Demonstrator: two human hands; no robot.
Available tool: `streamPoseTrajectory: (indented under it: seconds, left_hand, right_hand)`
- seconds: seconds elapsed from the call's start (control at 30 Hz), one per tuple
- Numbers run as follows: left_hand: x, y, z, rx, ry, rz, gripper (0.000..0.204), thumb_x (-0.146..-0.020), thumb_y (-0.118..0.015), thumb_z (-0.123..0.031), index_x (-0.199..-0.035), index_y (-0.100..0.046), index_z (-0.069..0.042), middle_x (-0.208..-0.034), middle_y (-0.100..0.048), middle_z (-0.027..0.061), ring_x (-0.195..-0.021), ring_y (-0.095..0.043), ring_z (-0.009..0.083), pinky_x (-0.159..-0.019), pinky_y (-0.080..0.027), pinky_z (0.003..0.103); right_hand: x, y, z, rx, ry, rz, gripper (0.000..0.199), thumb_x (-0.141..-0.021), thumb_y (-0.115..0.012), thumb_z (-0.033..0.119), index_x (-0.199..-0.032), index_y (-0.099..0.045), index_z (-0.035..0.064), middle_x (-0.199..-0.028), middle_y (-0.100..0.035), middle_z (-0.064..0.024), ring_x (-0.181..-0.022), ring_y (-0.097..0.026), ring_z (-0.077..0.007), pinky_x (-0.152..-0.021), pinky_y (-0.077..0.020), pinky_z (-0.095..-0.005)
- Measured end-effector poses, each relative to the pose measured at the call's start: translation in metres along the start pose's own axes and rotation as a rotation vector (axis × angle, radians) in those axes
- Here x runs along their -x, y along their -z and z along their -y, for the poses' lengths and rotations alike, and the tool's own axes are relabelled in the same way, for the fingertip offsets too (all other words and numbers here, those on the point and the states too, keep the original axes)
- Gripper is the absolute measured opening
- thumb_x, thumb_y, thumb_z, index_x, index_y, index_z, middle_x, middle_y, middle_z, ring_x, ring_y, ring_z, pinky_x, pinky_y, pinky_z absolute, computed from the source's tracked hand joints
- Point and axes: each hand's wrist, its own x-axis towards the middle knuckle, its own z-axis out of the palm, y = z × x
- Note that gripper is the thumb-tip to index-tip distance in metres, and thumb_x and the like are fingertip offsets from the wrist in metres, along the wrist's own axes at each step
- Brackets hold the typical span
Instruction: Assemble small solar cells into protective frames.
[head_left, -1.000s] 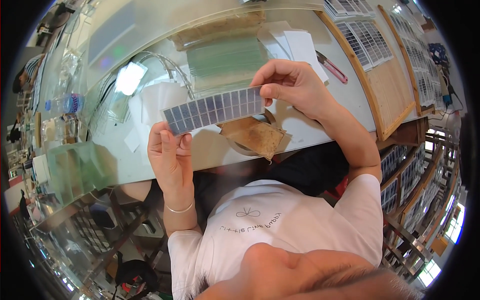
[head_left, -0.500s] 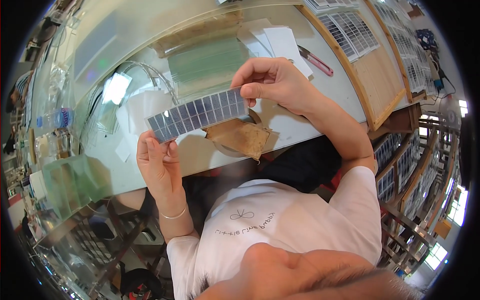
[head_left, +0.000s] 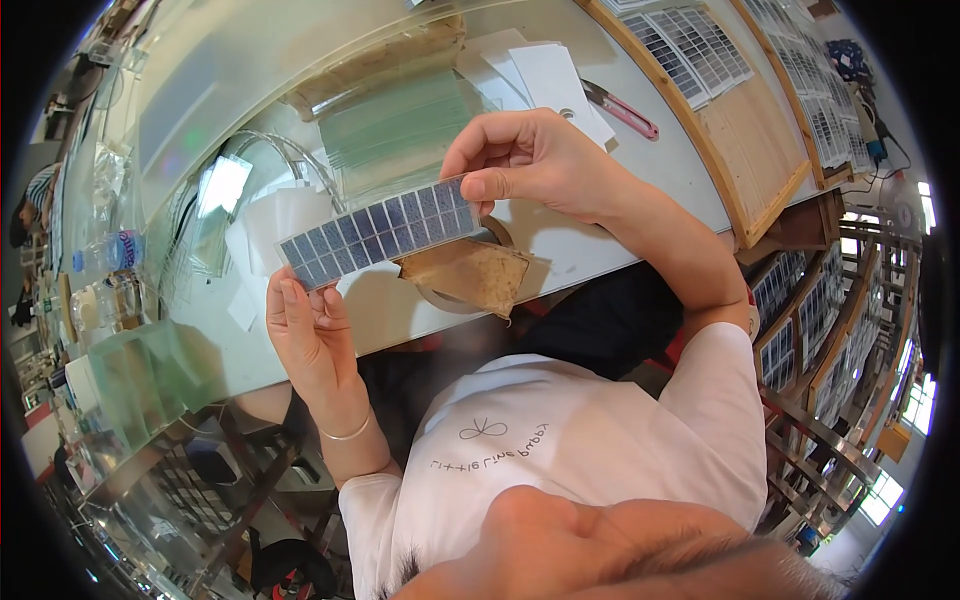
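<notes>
A long, narrow solar panel (head_left: 380,231) with dark blue cells is held up between both hands above the table. My left hand (head_left: 312,325) grips its lower left end, thumb and fingers pinched on the edge. At the upper right end, my right hand (head_left: 525,165) pinches the corner between thumb and fingers. Beneath the panel lies a piece of brown paper (head_left: 470,278), close to the table's front edge. A stack of greenish glass strips (head_left: 390,135) lies just behind, partly covered by the right hand and panel.
A pink box cutter (head_left: 625,112) lies beside white paper sheets (head_left: 550,85). Wooden-framed trays (head_left: 745,150) of solar panels stand at the right. At the left are more white sheets (head_left: 285,220), a greenish transparent block (head_left: 140,380) and a plastic bottle (head_left: 122,250).
Both hands and the panel have shifted slightly left in the picture, and the surrounding table shifts a little too. The grip at both ends stays the same.
</notes>
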Motion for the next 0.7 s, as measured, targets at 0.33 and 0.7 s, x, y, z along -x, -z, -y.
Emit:
streamPoseTrajectory:
  seconds: [0.33, 0.7]
  left_hand:
    - [0.0006, -0.0004, -0.0019, -0.001, -0.027, -0.007, 0.021, -0.102, -0.066, -0.015, -0.119, -0.066, -0.002, -0.107, -0.075, 0.0092, -0.086, -0.073, 0.0122, -0.074, -0.064, 0.021]
    - [-0.0004, 0.0062, -0.0016, -0.001, -0.037, 0.022, 0.021, -0.102, -0.065, -0.012, -0.12, -0.066, -0.001, -0.109, -0.075, 0.0088, -0.091, -0.073, 0.0124, -0.078, -0.064, 0.021]
  right_hand:
    - [0.0011, -0.003, 0.0018, 0.027, 0.001, -0.013, 0.022, -0.093, -0.078, 0.01, -0.111, -0.071, -0.0002, -0.095, -0.071, -0.0044, -0.081, -0.068, -0.0106, -0.076, -0.0565, -0.0254]
    - [0.002, -0.0047, 0.0026, 0.033, -0.007, -0.021, 0.022, -0.092, -0.079, 0.009, -0.111, -0.072, 0.0005, -0.096, -0.071, -0.0039, -0.082, -0.067, -0.0097, -0.077, -0.0558, -0.0246]
